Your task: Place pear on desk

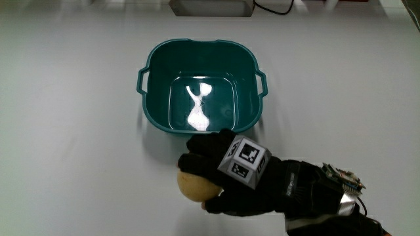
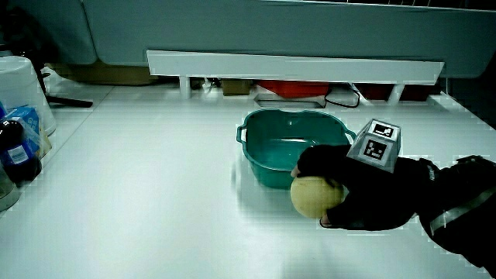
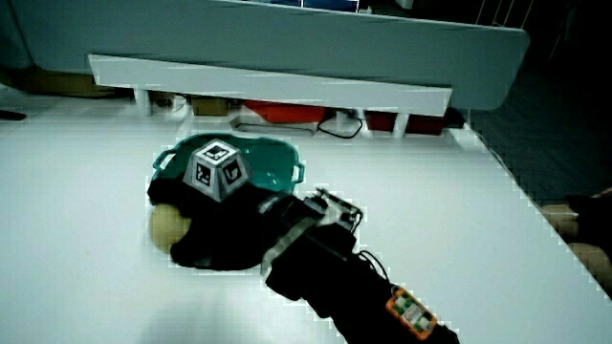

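A round pale-yellow pear point(image 1: 195, 186) sits low at the white desk point(image 1: 72, 151), just nearer to the person than the teal basin point(image 1: 202, 85). The hand point(image 1: 226, 174) is curled over it, fingers wrapped across its upper surface and thumb beneath. In both side views the pear point(image 2: 314, 195) point(image 3: 167, 227) shows under the glove, close to the desk surface; whether it touches the desk I cannot tell. The basin point(image 2: 291, 143) point(image 3: 273, 161) holds nothing but a bright reflection. The patterned cube point(image 1: 244, 159) rides on the back of the hand.
A low white partition point(image 2: 294, 66) runs along the desk's edge farthest from the person, with cables and a red object under it. Bottles and a white container point(image 2: 22, 101) stand at one edge of the desk in a side view.
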### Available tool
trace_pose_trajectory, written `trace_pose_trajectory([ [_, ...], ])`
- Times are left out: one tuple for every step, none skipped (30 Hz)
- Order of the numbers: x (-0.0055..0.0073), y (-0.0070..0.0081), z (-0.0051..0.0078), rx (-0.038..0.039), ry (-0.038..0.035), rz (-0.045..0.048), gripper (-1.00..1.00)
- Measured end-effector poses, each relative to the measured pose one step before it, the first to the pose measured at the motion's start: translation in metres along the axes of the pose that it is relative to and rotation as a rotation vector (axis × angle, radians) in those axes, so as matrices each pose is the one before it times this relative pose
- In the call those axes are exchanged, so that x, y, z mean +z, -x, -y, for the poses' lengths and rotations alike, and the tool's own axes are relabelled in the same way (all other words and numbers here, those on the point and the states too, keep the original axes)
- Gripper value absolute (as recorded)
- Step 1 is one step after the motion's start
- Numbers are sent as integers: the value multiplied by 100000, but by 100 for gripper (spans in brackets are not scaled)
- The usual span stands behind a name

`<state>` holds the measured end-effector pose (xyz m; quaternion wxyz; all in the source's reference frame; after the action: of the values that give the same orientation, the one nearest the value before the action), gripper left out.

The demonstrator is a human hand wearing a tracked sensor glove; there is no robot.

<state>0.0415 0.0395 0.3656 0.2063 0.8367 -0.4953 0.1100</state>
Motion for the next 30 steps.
trace_pose_trajectory([
  [-155,151,125,875,-378,-823,0],
  [-71,133,91,484,-272,-554,0],
  [-112,94,28,642,-278,-263,0],
  [-229,16,-21,254,17,-385,0],
  [-220,-12,-23,-137,106,-189,0],
  [-73,29,-33,138,271,454,0],
  [-488,-97,-42,-394,382,-1184,0],
  [-70,77,-45,270,-206,998,0],
  [-303,28,-70,-343,193,-12,0],
  [-605,-29,-102,64,867,-483,0],
  [-421,40,-88,-174,467,-221,0],
  [-463,39,-124,338,1078,97,0],
  [-401,97,-87,-436,337,540,0],
  [-468,78,-75,-682,1227,5,0],
  [-446,31,-82,576,175,-559,0],
  [-667,-92,-135,95,1234,-1428,0],
  [119,161,-9,-58,863,759,0],
  [-438,-18,-59,-51,132,-770,0],
  [-290,14,-54,-36,839,-4,0],
  [-272,-15,-15,-295,333,-1371,0],
  [-272,-30,-16,143,362,-716,0],
  [-342,-62,-36,-299,-197,-41,0],
  [-188,-30,-53,95,727,-264,0],
  [-14,35,-6,-33,35,669,0],
  [-372,-59,-68,-74,498,-803,0],
  [-298,-26,-45,-549,757,-1156,0],
  [-122,62,-12,114,756,509,0],
  [-53,63,12,83,62,573,0],
  [-200,-12,-15,-251,149,-485,0],
  [-253,-22,-64,301,207,-209,0],
])
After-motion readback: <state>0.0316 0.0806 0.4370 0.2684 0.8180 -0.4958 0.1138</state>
